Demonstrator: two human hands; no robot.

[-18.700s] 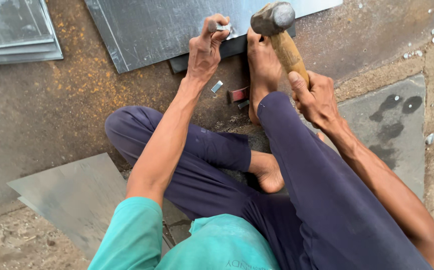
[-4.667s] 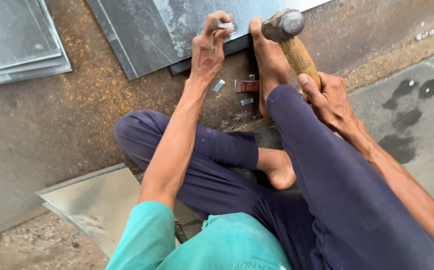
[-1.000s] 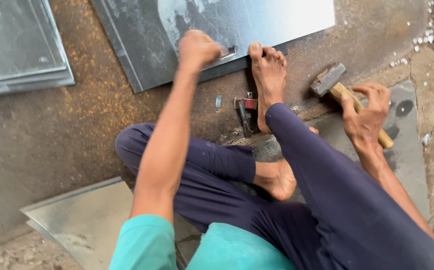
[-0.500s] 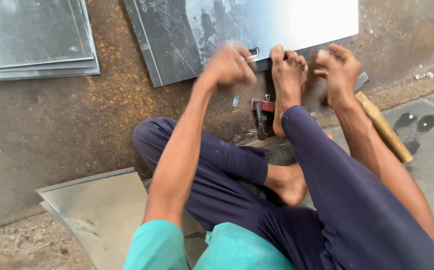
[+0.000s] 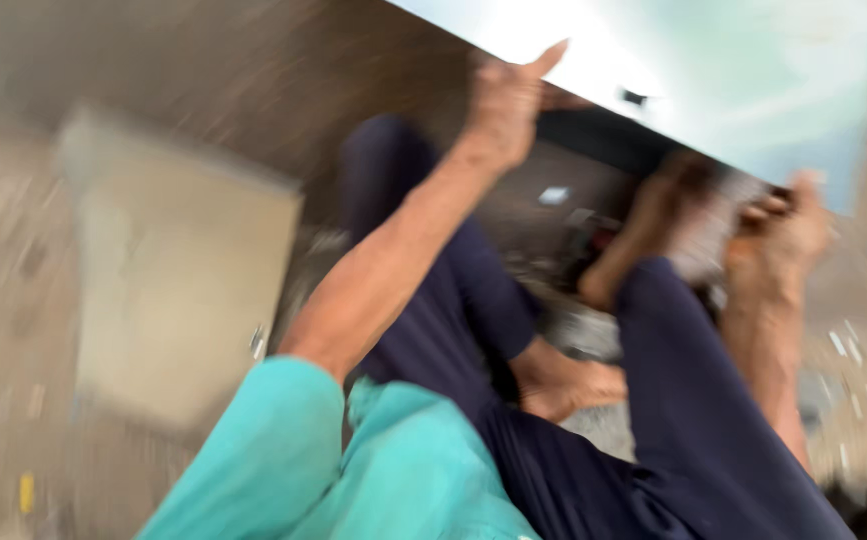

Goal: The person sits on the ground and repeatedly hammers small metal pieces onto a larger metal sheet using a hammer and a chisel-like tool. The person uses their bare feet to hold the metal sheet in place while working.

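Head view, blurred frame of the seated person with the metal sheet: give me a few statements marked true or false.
1. Both hands are at the near edge of the large metal sheet. True: left hand, right hand.
2. The right hand grips a hammer. False: no hammer shows.
3. The person wears dark trousers. True.
4. The sleeve is red. False: it is teal.
5. A smaller sheet lies at left. True.

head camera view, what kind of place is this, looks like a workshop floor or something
Probably a sheet-metal workshop, worked at floor level. Both hands, left hand and right hand, grip the edge of a big shiny metal sheet, another flat sheet lies on the rough, gritty floor. The picture is blurred.
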